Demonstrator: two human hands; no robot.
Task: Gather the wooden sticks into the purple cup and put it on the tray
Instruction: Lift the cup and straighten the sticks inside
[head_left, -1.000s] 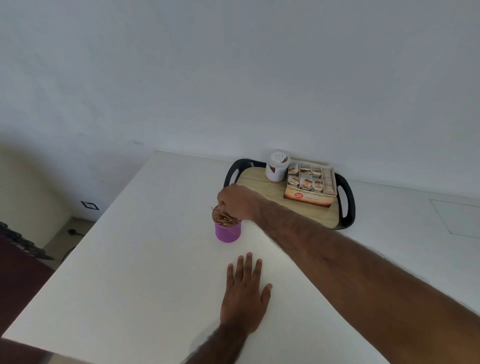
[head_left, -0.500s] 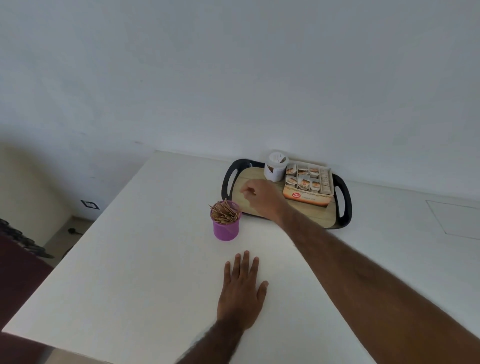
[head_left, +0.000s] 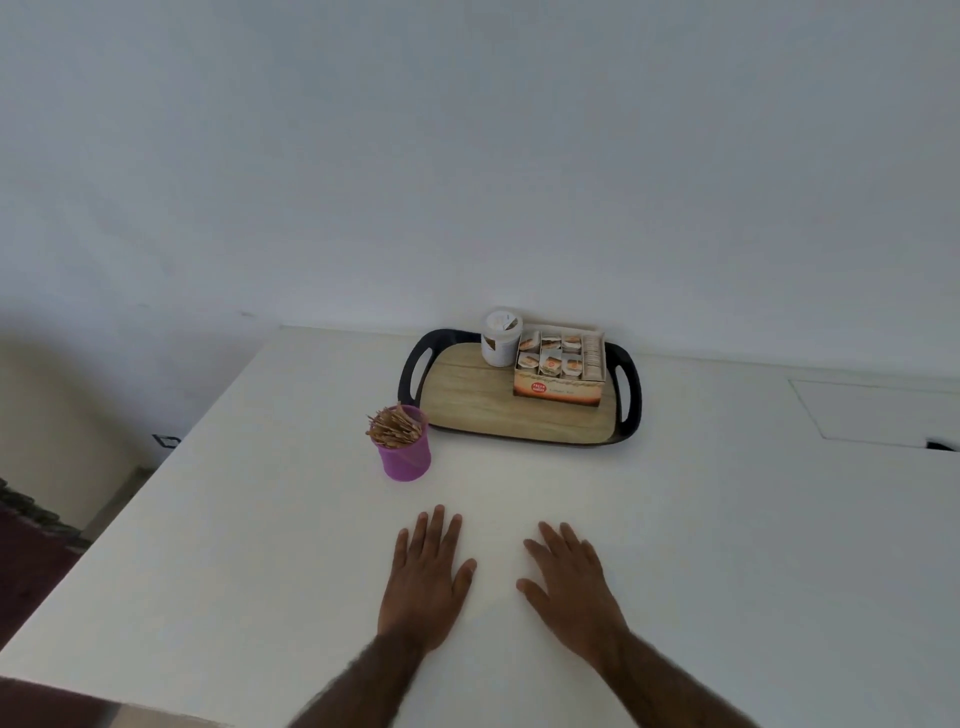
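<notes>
- Head view: both hands lie palm down on the white table (head_left: 249, 519), fingers straight and holding nothing. The left hand (head_left: 423, 577) and right hand (head_left: 569, 592) are side by side with a gap between them.
- A second ago the right hand was at the cup's mouth. It has since drawn back to rest beside the left, which has barely shifted.
- The small purple plastic cup (head_left: 406, 460) stands upright ahead of the left hand, well apart from it. Thin wooden sticks (head_left: 392, 427) bristle above its rim, and no loose sticks show on the table.
- Gathering looks finished. The cup still sits on the table just beside the black-handled, wood-grain tray (head_left: 413, 364), so placing it remains.
- Ahead of the right hand, the tray carries a cardboard box of sachets (head_left: 558, 388) with a red badge. Its print, and the label on the white lidded jar (head_left: 500, 340), are too small to read.
</notes>
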